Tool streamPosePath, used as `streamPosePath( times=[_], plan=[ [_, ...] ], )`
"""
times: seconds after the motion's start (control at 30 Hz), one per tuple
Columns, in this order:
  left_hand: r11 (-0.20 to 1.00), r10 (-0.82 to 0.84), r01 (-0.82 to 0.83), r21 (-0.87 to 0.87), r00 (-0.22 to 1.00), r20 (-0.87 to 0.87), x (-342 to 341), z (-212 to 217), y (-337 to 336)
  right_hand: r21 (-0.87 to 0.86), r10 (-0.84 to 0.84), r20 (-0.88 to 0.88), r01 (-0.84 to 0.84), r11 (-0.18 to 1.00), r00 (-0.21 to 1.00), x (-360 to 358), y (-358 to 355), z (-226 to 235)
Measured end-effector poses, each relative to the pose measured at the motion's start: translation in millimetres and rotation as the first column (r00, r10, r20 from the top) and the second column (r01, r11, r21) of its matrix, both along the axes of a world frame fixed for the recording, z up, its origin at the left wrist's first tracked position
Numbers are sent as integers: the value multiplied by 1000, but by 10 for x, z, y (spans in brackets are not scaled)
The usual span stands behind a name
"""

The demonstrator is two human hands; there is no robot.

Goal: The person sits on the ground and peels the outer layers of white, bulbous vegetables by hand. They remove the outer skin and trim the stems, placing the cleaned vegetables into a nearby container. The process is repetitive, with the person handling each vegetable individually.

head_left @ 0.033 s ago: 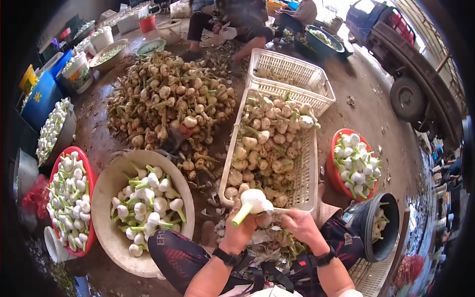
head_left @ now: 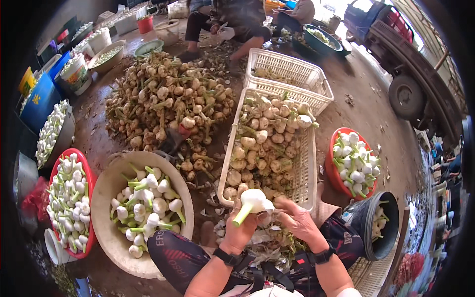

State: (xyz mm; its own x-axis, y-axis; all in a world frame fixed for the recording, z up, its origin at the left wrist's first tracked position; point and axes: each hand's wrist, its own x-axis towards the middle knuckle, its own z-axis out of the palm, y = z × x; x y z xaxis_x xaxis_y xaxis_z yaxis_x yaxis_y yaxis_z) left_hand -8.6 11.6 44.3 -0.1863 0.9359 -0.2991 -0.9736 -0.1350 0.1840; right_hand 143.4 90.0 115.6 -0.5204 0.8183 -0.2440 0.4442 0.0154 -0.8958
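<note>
Left hand (head_left: 239, 232) holding a garlic (head_left: 253, 200) at the lower centre of the frame, fingers clamping on it, right hand (head_left: 302, 224) hovering just beside, fingers curling, their grip being impossible to tell, crate (head_left: 309, 180) sitting right of centre, basin (head_left: 104, 225) resting lower left

A crate (head_left: 308, 180) holding garlic bulbs (head_left: 267, 148) stands before the person (head_left: 210, 272), a second crate (head_left: 287, 63) behind; left lie a garlic heap (head_left: 168, 104) and, nearer, a basin (head_left: 105, 218); right, a tub (head_left: 336, 175), a nearer bucket (head_left: 365, 225) and, farther back, a truck (head_left: 410, 72).
</note>
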Motion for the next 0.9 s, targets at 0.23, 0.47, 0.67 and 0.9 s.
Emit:
streamPosePath(
  times=[0.23,0.47,0.67,0.9],
  plan=[
    [893,-437,413,-179,703,-561,-142,89,-7,317,181,69,-193,928,981,-17,38,-182],
    [862,-449,494,112,848,-281,-144,85,0,-166,-49,-371,-15,986,927,149,75,-251],
    [935,-277,299,190,952,-133,-183,109,-102,-582,-570,-665,143,800,483,284,284,-440],
    [790,428,-500,354,864,265,-777,520,-285,-83,610,443,-647,758,657,257,41,-110]
  ],
)
